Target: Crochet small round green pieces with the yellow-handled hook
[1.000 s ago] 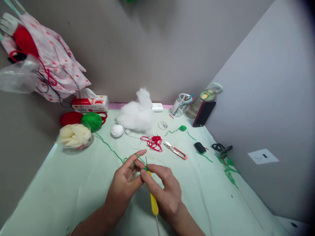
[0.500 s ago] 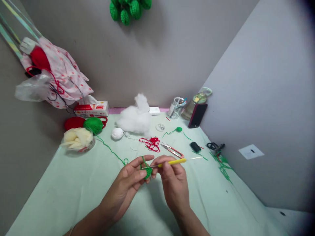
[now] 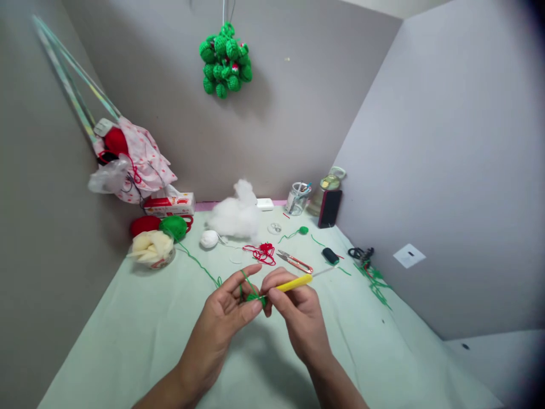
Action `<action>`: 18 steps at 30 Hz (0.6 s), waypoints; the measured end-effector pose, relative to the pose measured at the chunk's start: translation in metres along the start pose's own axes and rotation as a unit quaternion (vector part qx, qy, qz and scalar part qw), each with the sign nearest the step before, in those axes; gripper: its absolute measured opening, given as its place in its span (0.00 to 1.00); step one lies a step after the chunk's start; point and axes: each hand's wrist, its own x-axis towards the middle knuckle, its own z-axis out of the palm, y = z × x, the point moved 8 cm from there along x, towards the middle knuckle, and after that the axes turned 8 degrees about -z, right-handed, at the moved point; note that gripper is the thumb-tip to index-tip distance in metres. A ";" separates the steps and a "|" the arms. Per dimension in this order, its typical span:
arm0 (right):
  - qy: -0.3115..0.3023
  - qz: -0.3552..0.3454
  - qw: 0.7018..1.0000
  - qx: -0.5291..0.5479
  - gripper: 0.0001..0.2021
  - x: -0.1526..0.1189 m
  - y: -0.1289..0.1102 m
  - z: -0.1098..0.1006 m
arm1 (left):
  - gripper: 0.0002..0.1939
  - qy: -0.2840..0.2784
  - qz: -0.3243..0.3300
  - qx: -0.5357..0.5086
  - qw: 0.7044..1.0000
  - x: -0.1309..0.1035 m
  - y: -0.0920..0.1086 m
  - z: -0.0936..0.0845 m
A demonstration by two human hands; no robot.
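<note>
My left hand (image 3: pixel 227 312) pinches a small green crochet piece (image 3: pixel 256 299) between thumb and fingers, with green yarn running over its raised index finger. A crochet hook with a yellow handle (image 3: pixel 294 283) is gripped in my right hand (image 3: pixel 300 312); its metal tip meets the green stitches. From the left hand the yarn trails back to a green yarn ball (image 3: pixel 174 227) at the back left. Just beyond the hands lie thread snips (image 3: pixel 294 262) and a tangle of red yarn (image 3: pixel 263 253). Part of the crochet piece is hidden behind my fingers.
White stuffing (image 3: pixel 234 215), a white yarn ball (image 3: pixel 209 239) and a tissue box (image 3: pixel 172 203) stand toward the back. A glass jar (image 3: pixel 297 199) and a phone (image 3: pixel 330 209) are at the back right. Green crochet pods (image 3: pixel 225 61) hang on the wall.
My view has tilted up, showing more of the hanging green pods. The hook's handle slants more steeply, and the green piece has turned in my left fingers.
</note>
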 end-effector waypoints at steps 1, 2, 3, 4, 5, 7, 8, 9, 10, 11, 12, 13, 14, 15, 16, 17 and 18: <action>0.003 -0.036 0.997 -0.064 0.07 -0.004 -0.003 0.001 | 0.28 0.016 0.003 -0.008 1.000 -0.002 -0.003 -0.003; 0.003 -0.090 0.985 -0.147 0.09 -0.010 -0.008 0.004 | 0.29 0.036 0.008 -0.020 0.999 -0.003 -0.006 -0.007; 0.015 -0.170 0.958 -0.231 0.13 -0.017 -0.018 0.007 | 0.30 0.052 0.006 -0.038 0.998 -0.004 -0.009 -0.011; 0.009 -0.225 0.929 -0.294 0.17 -0.024 -0.024 0.013 | 0.30 0.059 -0.005 -0.060 0.996 -0.005 -0.014 -0.014; 0.008 -0.277 0.905 -0.322 0.19 -0.031 -0.029 0.018 | 0.29 0.053 -0.024 -0.087 0.994 -0.005 -0.019 -0.014; 0.009 -0.281 0.908 -0.310 0.19 -0.035 -0.029 0.018 | 0.26 0.025 -0.077 -0.142 0.987 -0.003 -0.028 -0.013; 0.016 -0.239 0.931 -0.275 0.18 -0.032 -0.024 0.014 | 0.24 0.012 -0.098 -0.166 0.981 -0.002 -0.030 -0.013; 0.028 -0.199 0.952 -0.230 0.17 -0.029 -0.021 0.009 | 0.23 0.005 -0.110 -0.182 0.977 -0.001 -0.030 -0.014; 0.054 -0.156 0.969 -0.182 0.15 -0.025 -0.017 0.003 | 0.23 0.007 -0.110 -0.190 0.976 0.000 -0.029 -0.016; 0.074 -0.114 0.982 -0.131 0.13 -0.022 -0.012 -0.002 | 0.23 0.013 -0.103 -0.190 0.976 0.001 -0.027 -0.020; 0.087 -0.078 0.990 -0.080 0.11 -0.020 -0.007 -0.004 | 0.24 0.019 -0.093 -0.183 0.979 0.002 -0.025 -0.022; 0.091 -0.047 0.994 -0.037 0.10 -0.018 -0.002 -0.004 | 0.24 0.021 -0.083 -0.168 0.982 0.002 -0.023 -0.024; 0.084 -0.023 0.996 -0.003 0.09 -0.016 0.002 -0.001 | 0.24 0.020 -0.072 -0.147 0.986 0.002 -0.021 -0.024; 0.074 -0.004 0.997 0.019 0.09 -0.014 0.007 0.002 | 0.24 0.020 -0.060 -0.124 0.990 0.001 -0.020 -0.024; 0.068 0.014 0.997 0.030 0.08 -0.014 0.012 0.005 | 0.24 0.020 -0.050 -0.101 0.993 0.001 -0.019 -0.025; 0.068 0.033 0.997 0.034 0.07 -0.014 0.018 0.005 | 0.23 0.023 -0.042 -0.080 0.996 0.000 -0.019 -0.025; 0.075 0.053 0.995 0.040 0.07 -0.014 0.024 0.005 | 0.21 0.030 -0.037 -0.063 0.997 0.000 -0.018 -0.027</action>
